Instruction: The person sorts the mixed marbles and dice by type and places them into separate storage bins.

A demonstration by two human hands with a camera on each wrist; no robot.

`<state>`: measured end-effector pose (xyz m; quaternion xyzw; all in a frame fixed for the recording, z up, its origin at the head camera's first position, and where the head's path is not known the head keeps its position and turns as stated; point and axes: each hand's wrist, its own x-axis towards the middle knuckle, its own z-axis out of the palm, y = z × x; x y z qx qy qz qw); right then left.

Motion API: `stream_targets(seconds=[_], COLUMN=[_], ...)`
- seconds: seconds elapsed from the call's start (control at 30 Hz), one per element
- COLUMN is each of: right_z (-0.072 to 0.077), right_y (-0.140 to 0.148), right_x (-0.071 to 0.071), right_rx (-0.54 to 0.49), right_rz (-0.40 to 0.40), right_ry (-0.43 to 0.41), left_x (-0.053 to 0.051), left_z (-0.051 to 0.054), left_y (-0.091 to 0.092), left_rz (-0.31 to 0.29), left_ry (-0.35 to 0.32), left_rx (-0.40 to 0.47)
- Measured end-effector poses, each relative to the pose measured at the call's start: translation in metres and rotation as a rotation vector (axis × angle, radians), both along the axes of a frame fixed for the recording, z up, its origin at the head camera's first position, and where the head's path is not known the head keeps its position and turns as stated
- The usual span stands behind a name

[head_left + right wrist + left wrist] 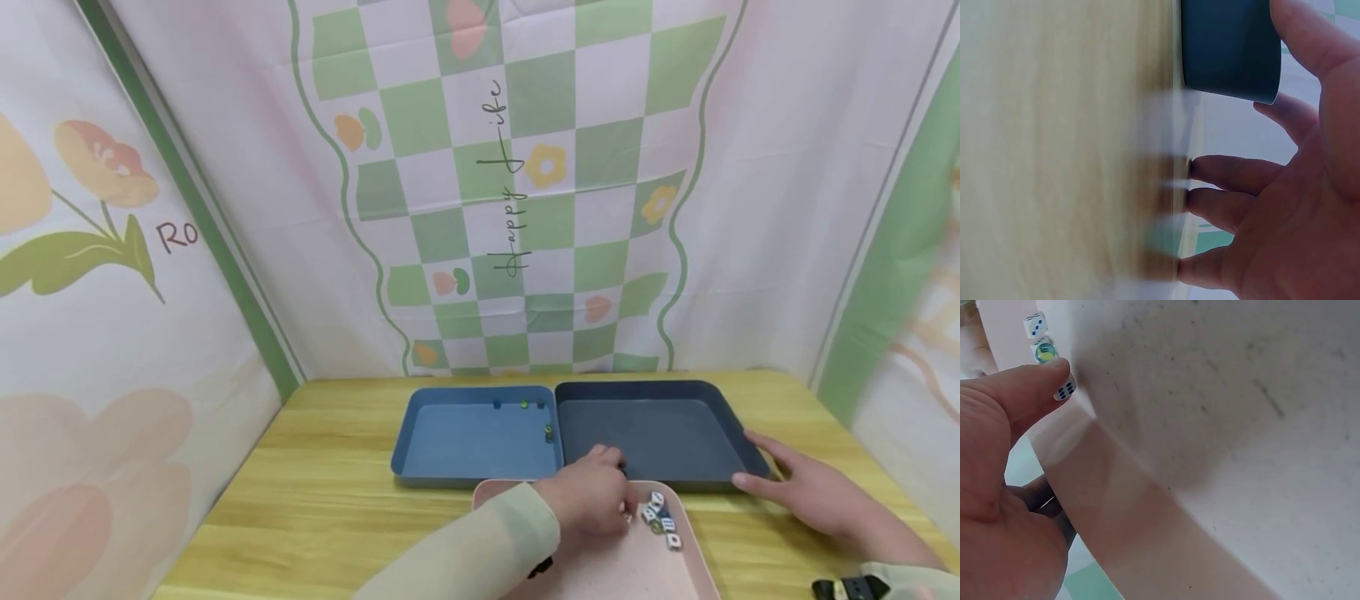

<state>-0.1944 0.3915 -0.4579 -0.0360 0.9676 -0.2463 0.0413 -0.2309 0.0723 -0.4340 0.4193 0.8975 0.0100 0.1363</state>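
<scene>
Left hand (591, 497) straddles the wall of the pink tray (607, 567) near dice (673, 542); finger grip cannot be determined. Right hand (813, 492), fingers spread apart, touches the dark tray (667, 433).

Pale curtains (232, 142) with green checks (542, 96) and flowers (105, 162) hang behind and beside a yellowish wood-grain table (300, 517).
</scene>
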Motion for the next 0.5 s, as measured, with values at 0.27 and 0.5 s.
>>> stream_targets(seconds=[0.27,0.5], right_z=[0.0,0.0], right_y=[0.0,0.0], right_x=[0.0,-0.001], right_rx=[0.006,-0.003], right_rz=[0.004,0.002], right_ry=[0.012,0.002], left_x=[-0.003,-0.008], left_z=[0.018,0.025], left_y=[-0.006,-0.014], left_rz=[0.044,0.07], left_ry=[-0.097,-0.053], left_rx=[0.21,0.218])
